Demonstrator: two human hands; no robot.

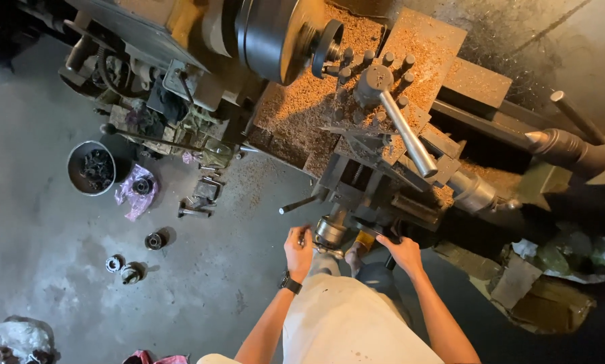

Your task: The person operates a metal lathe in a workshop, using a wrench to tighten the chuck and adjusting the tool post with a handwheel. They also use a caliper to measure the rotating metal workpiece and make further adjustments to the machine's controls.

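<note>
I stand at a metal lathe [356, 121] covered in brown shavings. My left hand [298, 251], with a dark watch on its wrist, grips the round handwheel [329, 230] on the carriage front. My right hand [400, 249] is closed on a dark crank handle [382, 234] just to the right of it. Above them sits the tool post [373, 79] with a long steel lever [408, 135]. The dark chuck [275, 34] is at the top; the tailstock [572, 149] is at the right.
A round metal bucket of dark parts [91, 168] stands on the concrete floor at the left, with a pink bag [135, 192] and small round metal parts [154, 240] near it. Crumpled cardboard and plastic [552, 283] lie at the lower right.
</note>
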